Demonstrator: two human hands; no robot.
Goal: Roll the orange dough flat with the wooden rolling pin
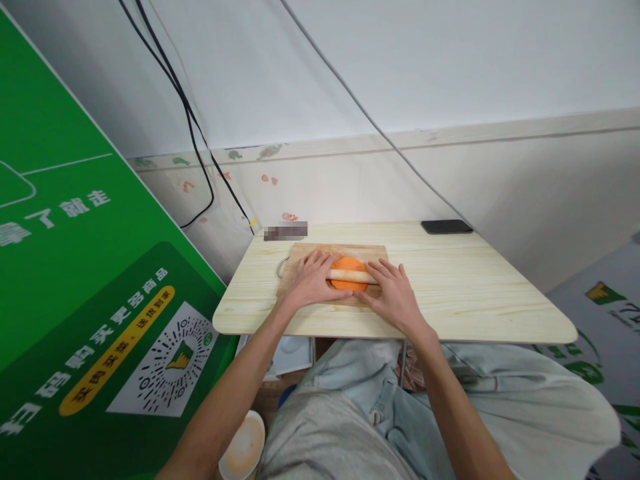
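A flat round of orange dough (349,264) lies on a wooden cutting board (373,251). Across the dough runs a pale wooden rolling pin (350,275). My left hand (316,279) covers its left end, with the fingers over the pin and the thumb beside the dough's near edge. My right hand (393,290) holds the other end in much the same way, its thumb close to the dough. Both ends of the pin are hidden under my hands. The board's metal handle (282,267) sticks out at the left.
The board rests on a light wood-grain table (480,293). A black phone (447,227) lies at the back right, and a blurred object (286,231) at the back left. A green panel (115,267) stands left. Below is a white bowl (243,445). Cables hang along the wall.
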